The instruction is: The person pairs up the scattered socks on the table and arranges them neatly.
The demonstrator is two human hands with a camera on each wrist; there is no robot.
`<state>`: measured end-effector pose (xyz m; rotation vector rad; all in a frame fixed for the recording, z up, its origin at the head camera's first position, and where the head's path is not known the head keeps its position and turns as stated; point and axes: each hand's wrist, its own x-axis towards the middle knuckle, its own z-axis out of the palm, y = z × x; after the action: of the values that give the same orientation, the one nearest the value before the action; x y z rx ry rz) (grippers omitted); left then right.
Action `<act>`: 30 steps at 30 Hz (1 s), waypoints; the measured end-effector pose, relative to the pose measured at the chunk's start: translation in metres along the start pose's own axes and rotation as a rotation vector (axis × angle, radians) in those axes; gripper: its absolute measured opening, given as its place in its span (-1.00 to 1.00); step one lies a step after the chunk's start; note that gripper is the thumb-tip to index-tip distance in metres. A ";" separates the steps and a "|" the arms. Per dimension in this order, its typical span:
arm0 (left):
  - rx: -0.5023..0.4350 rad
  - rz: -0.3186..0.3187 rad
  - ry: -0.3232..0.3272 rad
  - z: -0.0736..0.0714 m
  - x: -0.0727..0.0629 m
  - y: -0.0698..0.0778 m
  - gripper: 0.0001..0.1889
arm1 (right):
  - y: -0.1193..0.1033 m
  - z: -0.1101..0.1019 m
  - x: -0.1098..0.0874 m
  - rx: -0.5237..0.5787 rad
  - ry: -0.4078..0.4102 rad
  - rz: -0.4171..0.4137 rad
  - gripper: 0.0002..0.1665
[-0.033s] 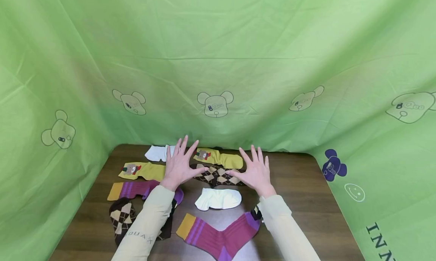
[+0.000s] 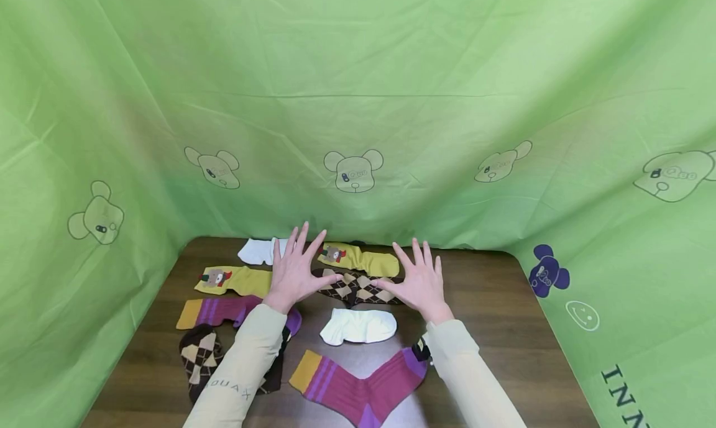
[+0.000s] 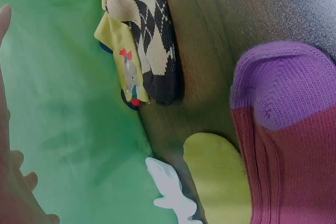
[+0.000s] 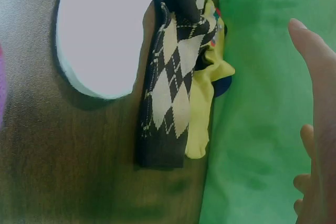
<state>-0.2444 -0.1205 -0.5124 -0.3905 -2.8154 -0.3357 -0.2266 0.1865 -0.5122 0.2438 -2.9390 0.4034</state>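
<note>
Both hands hover over socks on a brown table, fingers spread and holding nothing. My left hand (image 2: 292,277) is above the back left, near a yellow sock (image 2: 246,281) with an animal patch and a white sock (image 2: 258,251). My right hand (image 2: 421,285) is beside the right end of a brown argyle sock (image 2: 358,288). Behind that lies another yellow sock (image 2: 380,264). A second white sock (image 2: 359,326) lies between the forearms, with a magenta sock (image 2: 363,387) in front of it. The left sleeve partly hides another magenta sock (image 2: 224,310) and dark argyle fabric (image 2: 272,375).
An argyle sock (image 2: 200,356) lies at the front left, beside the left sleeve. Green cloth (image 2: 358,117) with printed bear heads hangs behind the table (image 2: 492,341) and along both sides. Bare wood shows to the right of the right arm.
</note>
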 end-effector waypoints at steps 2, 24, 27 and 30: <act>0.002 -0.002 -0.001 0.000 0.000 0.000 0.18 | 0.000 0.000 -0.001 0.000 0.000 0.001 0.28; 0.012 -0.009 0.017 0.001 -0.006 -0.002 0.18 | 0.000 0.001 -0.010 0.044 -0.017 0.011 0.23; 0.001 -0.015 0.005 0.000 -0.006 -0.002 0.19 | 0.001 0.001 -0.011 0.045 -0.017 0.017 0.26; -0.005 -0.019 -0.004 0.000 -0.006 -0.001 0.18 | 0.002 0.001 -0.013 0.049 -0.022 0.030 0.30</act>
<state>-0.2386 -0.1225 -0.5147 -0.3669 -2.8244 -0.3464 -0.2146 0.1898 -0.5155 0.2118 -2.9598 0.4803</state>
